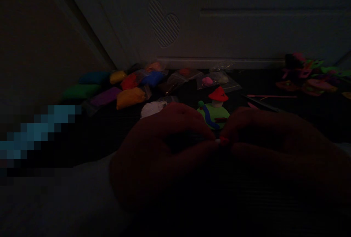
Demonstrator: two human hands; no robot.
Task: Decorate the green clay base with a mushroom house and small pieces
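Observation:
Between my two hands is a tiny clay mushroom (224, 141) with a red cap and a white stem. The fingertips of my left hand (161, 149) pinch it at the white end. My right hand (276, 149) is closed on its red end. Just beyond my fingers lies a green clay base (223, 111) bearing a wavy blue strip (208, 117), a small brown piece (221, 120) and a larger red-capped mushroom (218, 94) standing upright. The scene is very dark, so fine detail is lost.
Bags of coloured clay, among them orange (130, 98), purple (106, 96) and blue (152, 78), lie at the back left. White clay (152, 109) is behind my left hand. Slim pink tools (271, 96) lie right. Colourful clay figures (309, 72) stand back right, before a pale panel (233, 36).

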